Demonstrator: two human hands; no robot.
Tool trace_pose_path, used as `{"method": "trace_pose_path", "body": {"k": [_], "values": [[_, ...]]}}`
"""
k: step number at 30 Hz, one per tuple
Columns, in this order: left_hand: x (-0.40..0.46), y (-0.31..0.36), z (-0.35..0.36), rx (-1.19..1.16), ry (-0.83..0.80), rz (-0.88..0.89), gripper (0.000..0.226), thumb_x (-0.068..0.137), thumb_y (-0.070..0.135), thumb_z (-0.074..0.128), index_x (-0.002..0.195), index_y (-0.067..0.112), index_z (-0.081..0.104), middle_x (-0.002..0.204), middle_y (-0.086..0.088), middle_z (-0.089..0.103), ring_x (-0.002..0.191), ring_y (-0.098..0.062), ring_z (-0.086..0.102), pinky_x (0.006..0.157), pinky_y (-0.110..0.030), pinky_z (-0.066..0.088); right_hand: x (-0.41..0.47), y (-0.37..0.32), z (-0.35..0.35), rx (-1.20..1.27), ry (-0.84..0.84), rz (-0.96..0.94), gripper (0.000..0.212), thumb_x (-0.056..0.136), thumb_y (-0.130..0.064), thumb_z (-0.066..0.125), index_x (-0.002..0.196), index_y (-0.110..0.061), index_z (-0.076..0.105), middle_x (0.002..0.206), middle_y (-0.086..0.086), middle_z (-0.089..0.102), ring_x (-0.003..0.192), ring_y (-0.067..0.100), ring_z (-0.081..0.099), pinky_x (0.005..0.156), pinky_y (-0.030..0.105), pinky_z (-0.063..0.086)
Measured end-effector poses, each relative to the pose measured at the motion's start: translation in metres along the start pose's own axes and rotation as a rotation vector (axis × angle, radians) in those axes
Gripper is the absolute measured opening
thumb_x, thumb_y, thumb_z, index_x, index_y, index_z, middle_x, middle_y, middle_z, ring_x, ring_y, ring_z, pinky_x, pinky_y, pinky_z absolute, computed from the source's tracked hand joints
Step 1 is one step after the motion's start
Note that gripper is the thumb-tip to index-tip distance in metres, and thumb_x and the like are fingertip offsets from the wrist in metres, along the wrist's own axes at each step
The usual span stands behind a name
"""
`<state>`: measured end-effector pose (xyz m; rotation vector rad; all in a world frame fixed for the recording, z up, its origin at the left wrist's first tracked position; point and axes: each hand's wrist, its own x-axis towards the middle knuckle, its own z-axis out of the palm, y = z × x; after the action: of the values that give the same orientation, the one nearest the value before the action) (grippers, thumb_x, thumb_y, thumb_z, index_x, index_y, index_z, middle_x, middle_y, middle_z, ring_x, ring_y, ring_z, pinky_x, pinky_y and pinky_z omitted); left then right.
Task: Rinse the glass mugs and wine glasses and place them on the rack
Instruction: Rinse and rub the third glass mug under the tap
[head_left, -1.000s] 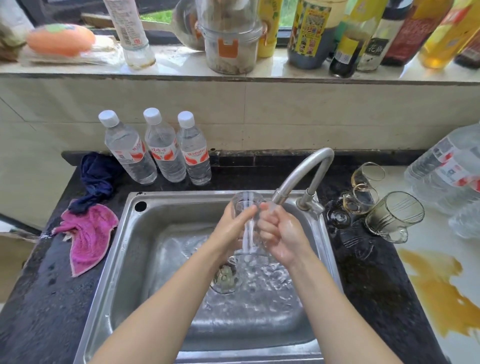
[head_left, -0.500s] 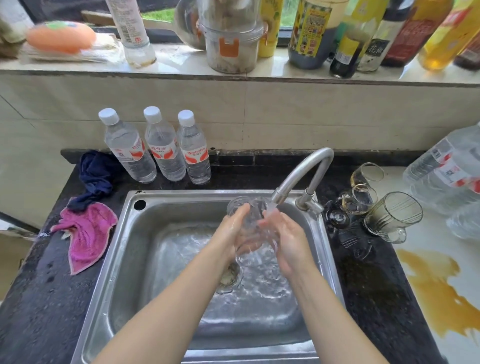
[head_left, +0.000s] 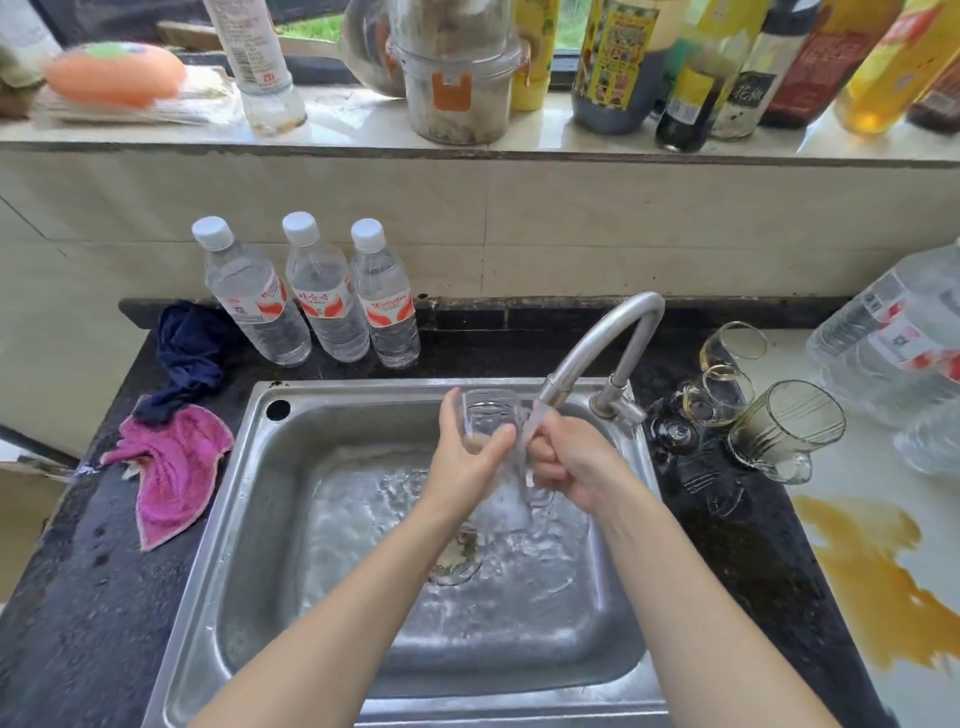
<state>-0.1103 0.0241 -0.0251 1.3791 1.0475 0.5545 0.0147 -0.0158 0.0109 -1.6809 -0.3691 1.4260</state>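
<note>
**Mug turned under the running tap**

Since half a second ago the glass mug (head_left: 491, 421) stands more upright in the hands, its mouth raised and angled away over the sink (head_left: 260, 519), close under the faucet (head_left: 597, 343) spout. Water runs down between the two hands and splashes around the drain.

Right of the faucet base, on the dark counter, lie two wine glasses (head_left: 719, 387) on their sides, and just beyond them a second glass mug (head_left: 784, 431), also tipped over. A brown spill (head_left: 878, 582) spreads across the pale surface nearer the camera. On the left counter a pink cloth (head_left: 171, 467) touches a dark blue cloth (head_left: 189, 353). Three water bottles (head_left: 322, 296) stand behind the sink; their red-and-white labels seem to read "Wahaha", though the print is small.

The left hand (head_left: 465, 467) wraps the mug's side, fingers curled round it. The right hand (head_left: 571, 462) is closed with fingers bunched together against the mug, probably at its handle.
</note>
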Motion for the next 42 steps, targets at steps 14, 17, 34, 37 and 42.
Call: {"method": "trace_pose_path", "body": {"k": [14,17,34,37,42], "values": [[-0.003,0.006,-0.007,0.253,-0.319,0.162,0.072,0.071,0.027,0.083,0.124,0.043,0.037,0.125,0.017,0.047,0.113,0.01,0.049,0.087,-0.005,0.039,-0.028,0.061,-0.037,-0.197,-0.078,-0.423,0.038,0.093,-0.045,0.044,0.069,-0.018,0.054,0.059,-0.008,0.05,0.059,0.01,0.047,0.066,0.028,0.04],[0.005,0.018,0.001,0.353,-0.349,0.28,0.07,0.066,0.034,0.085,0.122,0.04,0.042,0.12,0.017,0.05,0.11,0.004,0.051,0.091,-0.017,0.044,-0.026,0.066,-0.051,-0.316,-0.145,-0.323,0.023,0.099,-0.027,0.043,0.091,-0.017,0.062,0.091,-0.009,0.069,0.092,0.002,0.063,0.089,0.023,0.046],[0.004,0.023,-0.001,0.189,-0.276,0.199,0.063,0.073,0.018,0.08,0.117,0.042,0.042,0.126,0.003,0.053,0.113,0.001,0.054,0.093,-0.015,0.043,-0.028,0.038,-0.039,-0.223,-0.133,-0.317,0.028,0.1,-0.023,0.039,0.076,-0.014,0.049,0.072,0.002,0.04,0.063,0.01,0.043,0.077,0.039,0.058],[0.002,0.023,0.021,0.26,-0.37,0.258,0.064,0.073,0.02,0.079,0.125,0.034,0.044,0.127,0.002,0.052,0.12,-0.006,0.051,0.103,-0.027,0.041,-0.039,0.059,-0.053,-0.026,-0.12,-0.268,0.027,0.1,-0.019,0.038,0.079,-0.007,0.047,0.071,0.004,0.04,0.062,0.01,0.046,0.076,0.031,0.057],[-0.014,0.016,0.014,0.232,-0.207,0.221,0.062,0.071,0.033,0.078,0.124,0.039,0.044,0.127,0.013,0.054,0.119,0.0,0.05,0.099,-0.016,0.039,-0.041,0.06,-0.038,0.171,-0.18,-0.217,0.03,0.1,-0.024,0.038,0.078,-0.006,0.047,0.07,0.002,0.041,0.065,0.012,0.045,0.082,0.039,0.057]]}}
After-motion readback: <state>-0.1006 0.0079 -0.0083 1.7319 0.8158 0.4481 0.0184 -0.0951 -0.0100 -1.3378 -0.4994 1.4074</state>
